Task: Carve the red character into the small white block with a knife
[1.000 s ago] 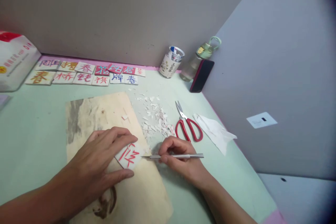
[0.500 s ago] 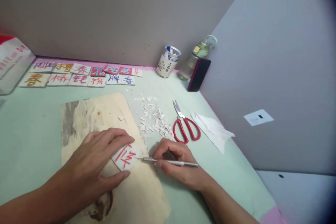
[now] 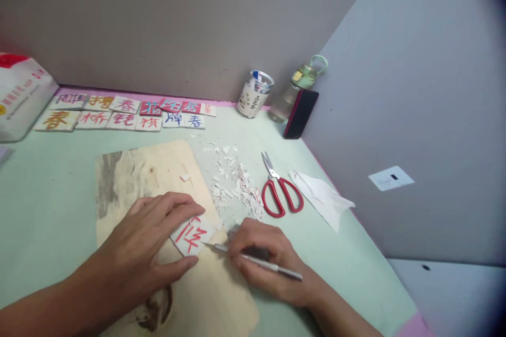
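Observation:
Between the thumb and fingers of my left hand (image 3: 158, 237) is a small white tile (image 3: 190, 237) with a red character drawn on it. It rests over a pale wooden board (image 3: 150, 168) with dark stains. My right hand (image 3: 264, 258) grips a slim metal craft knife (image 3: 259, 261) like a pen. The blade's tip is at the right edge of the tile, close to the red strokes. Part of the tile is hidden under my left fingers.
White shavings (image 3: 237, 179) lie scattered right of the board, beside red-handled scissors (image 3: 276, 184) and a crumpled tissue (image 3: 324, 197). Two rows of character tiles (image 3: 95, 119) line the back. A labelled can (image 3: 253, 96), a bottle (image 3: 281, 102), a phone (image 3: 301, 115) and a bag (image 3: 23, 100) stand near the walls.
My right hand has shifted slightly down, and the knife's handle end has dropped, so the knife slants more. My left hand still holds the tile. The whole view has shifted a little.

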Action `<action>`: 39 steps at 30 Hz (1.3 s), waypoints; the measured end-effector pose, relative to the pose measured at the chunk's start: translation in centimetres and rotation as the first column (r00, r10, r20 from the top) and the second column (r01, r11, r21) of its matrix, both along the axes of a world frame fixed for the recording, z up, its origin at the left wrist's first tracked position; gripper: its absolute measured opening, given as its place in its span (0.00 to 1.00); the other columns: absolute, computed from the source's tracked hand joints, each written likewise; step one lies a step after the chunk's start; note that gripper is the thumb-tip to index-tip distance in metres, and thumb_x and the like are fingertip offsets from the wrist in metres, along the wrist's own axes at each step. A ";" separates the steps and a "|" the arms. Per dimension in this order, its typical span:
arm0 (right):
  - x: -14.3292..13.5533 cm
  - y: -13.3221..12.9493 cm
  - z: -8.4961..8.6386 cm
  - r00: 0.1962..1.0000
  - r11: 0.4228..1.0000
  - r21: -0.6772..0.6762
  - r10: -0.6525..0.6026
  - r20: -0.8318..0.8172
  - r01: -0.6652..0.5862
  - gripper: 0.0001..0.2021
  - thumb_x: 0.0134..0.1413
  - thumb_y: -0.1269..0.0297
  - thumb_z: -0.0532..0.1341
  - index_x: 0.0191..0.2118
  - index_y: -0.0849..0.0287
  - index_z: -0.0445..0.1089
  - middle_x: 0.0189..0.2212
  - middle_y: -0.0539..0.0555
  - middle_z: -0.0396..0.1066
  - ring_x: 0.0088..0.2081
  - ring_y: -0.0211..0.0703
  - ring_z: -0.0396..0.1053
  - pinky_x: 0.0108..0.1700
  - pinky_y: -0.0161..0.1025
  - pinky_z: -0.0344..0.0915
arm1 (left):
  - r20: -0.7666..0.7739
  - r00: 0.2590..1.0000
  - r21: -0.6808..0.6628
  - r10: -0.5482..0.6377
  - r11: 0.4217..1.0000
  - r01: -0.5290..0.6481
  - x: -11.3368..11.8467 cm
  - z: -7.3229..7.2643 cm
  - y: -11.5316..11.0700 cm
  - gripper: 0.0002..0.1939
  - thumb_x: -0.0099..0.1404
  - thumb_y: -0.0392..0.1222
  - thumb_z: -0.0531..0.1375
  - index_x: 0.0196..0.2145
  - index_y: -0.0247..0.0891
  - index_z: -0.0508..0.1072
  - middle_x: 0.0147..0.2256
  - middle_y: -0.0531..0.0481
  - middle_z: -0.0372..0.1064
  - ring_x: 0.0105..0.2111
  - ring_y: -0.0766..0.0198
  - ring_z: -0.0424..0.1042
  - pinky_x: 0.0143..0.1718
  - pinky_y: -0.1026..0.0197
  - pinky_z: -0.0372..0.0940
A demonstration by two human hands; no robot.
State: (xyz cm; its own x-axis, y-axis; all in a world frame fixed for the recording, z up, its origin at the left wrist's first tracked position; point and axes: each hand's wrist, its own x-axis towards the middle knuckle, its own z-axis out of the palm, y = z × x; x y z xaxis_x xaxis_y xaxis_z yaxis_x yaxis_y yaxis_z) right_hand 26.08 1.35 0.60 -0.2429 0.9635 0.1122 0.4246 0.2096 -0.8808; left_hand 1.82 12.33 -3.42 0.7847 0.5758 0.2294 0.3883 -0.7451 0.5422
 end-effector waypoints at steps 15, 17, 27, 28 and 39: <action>1.0 -2.1 2.3 0.997 0.994 -0.086 0.076 0.029 -0.073 0.07 0.67 0.59 0.64 0.46 0.54 0.75 0.36 0.52 0.75 0.40 0.41 0.73 0.46 0.38 0.73 | -0.015 1.000 0.003 0.001 1.000 -0.001 -0.1 -0.1 0.1 0.27 0.65 0.47 0.65 0.59 0.54 0.63 0.55 0.52 0.66 0.53 0.50 0.67 0.54 0.49 0.56; 1.0 -2.2 2.4 0.999 0.998 -0.059 -0.034 0.026 0.035 0.06 0.68 0.61 0.63 0.46 0.53 0.74 0.37 0.51 0.73 0.39 0.41 0.72 0.44 0.39 0.73 | -0.015 1.000 0.009 0.001 1.000 -0.001 -0.1 -0.1 0.1 0.27 0.64 0.47 0.65 0.59 0.54 0.64 0.55 0.52 0.66 0.53 0.50 0.67 0.54 0.49 0.56; 2.7 -1.3 0.2 0.888 0.887 -0.231 0.312 -0.337 -0.400 0.46 0.59 0.69 0.69 0.74 0.41 0.44 0.69 0.60 0.55 0.61 0.47 0.65 0.59 0.45 0.66 | -0.031 0.999 0.036 -0.018 0.999 0.019 -0.1 -0.2 0.2 0.27 0.66 0.48 0.64 0.61 0.52 0.62 0.57 0.52 0.66 0.55 0.51 0.66 0.55 0.51 0.54; 2.9 -1.3 -0.2 0.867 0.875 -0.245 0.303 -0.396 -0.418 0.51 0.53 0.66 0.74 0.74 0.42 0.45 0.68 0.61 0.56 0.60 0.48 0.66 0.57 0.44 0.67 | -0.035 0.999 0.038 -0.013 0.999 0.015 -0.2 -0.3 0.2 0.28 0.66 0.48 0.64 0.62 0.52 0.61 0.57 0.52 0.66 0.56 0.51 0.66 0.56 0.50 0.54; 0.5 -2.0 0.2 0.979 0.993 -0.013 -0.112 0.171 0.116 0.15 0.72 0.66 0.55 0.59 0.52 0.69 0.41 0.54 0.75 0.40 0.40 0.72 0.43 0.37 0.69 | -0.065 0.996 0.044 0.065 0.997 -0.062 -0.2 -1.3 -0.1 0.37 0.67 0.50 0.63 0.68 0.53 0.53 0.61 0.52 0.67 0.59 0.48 0.65 0.63 0.46 0.51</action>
